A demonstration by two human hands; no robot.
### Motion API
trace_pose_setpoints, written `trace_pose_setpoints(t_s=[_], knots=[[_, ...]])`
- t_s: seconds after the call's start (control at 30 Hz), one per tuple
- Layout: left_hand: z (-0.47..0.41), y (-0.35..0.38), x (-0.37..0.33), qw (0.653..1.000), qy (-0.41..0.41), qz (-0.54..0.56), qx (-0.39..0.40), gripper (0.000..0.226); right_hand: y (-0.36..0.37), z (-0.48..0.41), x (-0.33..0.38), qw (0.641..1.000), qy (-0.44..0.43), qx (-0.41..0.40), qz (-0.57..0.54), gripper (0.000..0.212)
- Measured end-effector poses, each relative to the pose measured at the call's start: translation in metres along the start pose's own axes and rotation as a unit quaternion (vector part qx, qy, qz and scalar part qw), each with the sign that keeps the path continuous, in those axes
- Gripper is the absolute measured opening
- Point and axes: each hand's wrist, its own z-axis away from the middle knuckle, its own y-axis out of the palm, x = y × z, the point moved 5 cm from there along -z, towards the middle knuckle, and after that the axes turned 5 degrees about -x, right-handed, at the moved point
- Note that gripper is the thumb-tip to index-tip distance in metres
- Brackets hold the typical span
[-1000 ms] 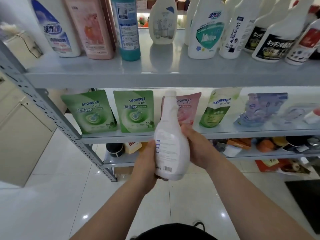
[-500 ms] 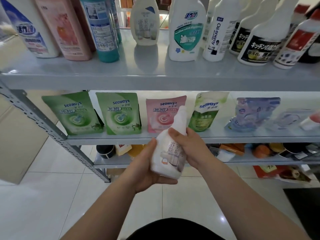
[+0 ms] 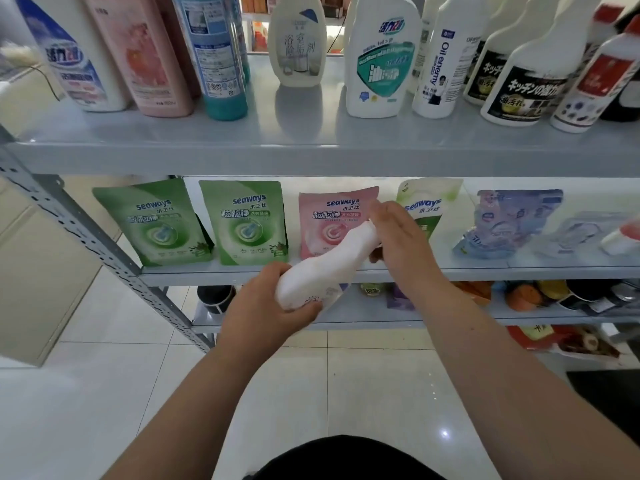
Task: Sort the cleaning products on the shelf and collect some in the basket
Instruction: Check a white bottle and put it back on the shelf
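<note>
A: Grip status?
B: Left hand (image 3: pixel 273 306) wraps the base of the white bottle (image 3: pixel 325 268), fingers curled under it. Right hand (image 3: pixel 398 237) sits over the neck, thumb underneath, fingers fairly straight on top. Both hold it.
A: Bottle pose?
B: Tilted, neck up-right, base down-left. It's in the air in front of the middle shelf (image 3: pixel 502 271), resting on nothing.
A: Behind it?
B: Pink pouch (image 3: pixel 329 216) sits directly behind the neck, upright on the middle shelf. Left of that are the near green pouch (image 3: pixel 246 223) and the far green pouch (image 3: pixel 156 223), side by side. Green-and-white pouch (image 3: pixel 424 206) is partly hidden by the right hand. Bluish pouch (image 3: pixel 509 220) is further right.
A: Above?
B: Top shelf (image 3: pixel 311 143) carries upright bottles: pink bottle (image 3: pixel 145 53), blue bottle (image 3: pixel 214 57), cream bottle (image 3: pixel 298 39) set further back, teal-label bottle (image 3: pixel 381 57), "Oil enemy" bottle (image 3: pixel 443 64). The black-label bottle (image 3: pixel 526 84) is near the right end.
A: Below?
B: Tile floor (image 3: pixel 104 410).
</note>
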Motion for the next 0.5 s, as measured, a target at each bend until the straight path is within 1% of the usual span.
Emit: trace_pose_setpoints(t_s=[0.07, 0.13, 0.2, 0.23, 0.3, 0.33, 0.4, 0.47, 0.5], knots=[[0.000, -0.012, 0.002, 0.997, 0.047, -0.063, -0.026, 0.053, 0.003, 0.002, 0.015, 0.991, -0.076, 0.001, 0.112, 0.040], [0.001, -0.024, 0.003, 0.989, 0.083, -0.111, -0.052, 0.053, 0.009, 0.003, 0.023, 0.962, -0.119, 0.023, 0.246, 0.038], [0.001, -0.035, 0.008, 0.987, 0.099, -0.117, -0.040, 0.056, 0.015, 0.005, 0.033, 0.928, -0.141, 0.031, 0.345, 0.041], [0.000, -0.040, 0.013, 0.992, 0.092, -0.091, -0.018, 0.055, 0.020, 0.007, 0.039, 0.917, -0.152, 0.032, 0.366, 0.042], [-0.002, -0.049, 0.026, 0.998, 0.046, 0.015, 0.045, 0.053, 0.030, 0.011, 0.050, 0.912, -0.191, 0.036, 0.362, 0.041], [-0.003, -0.052, 0.032, 0.994, 0.017, 0.077, 0.080, 0.052, 0.035, 0.015, 0.056, 0.912, -0.214, 0.038, 0.349, 0.040], [-0.001, -0.053, 0.043, 0.972, -0.035, 0.187, 0.140, 0.052, 0.049, 0.024, 0.066, 0.906, -0.261, 0.046, 0.330, 0.044], [0.001, -0.056, 0.052, 0.957, -0.058, 0.239, 0.157, 0.052, 0.063, 0.030, 0.074, 0.906, -0.292, 0.049, 0.304, 0.041], [0.002, -0.059, 0.056, 0.955, -0.058, 0.247, 0.151, 0.052, 0.069, 0.032, 0.077, 0.914, -0.289, 0.046, 0.281, 0.037]])
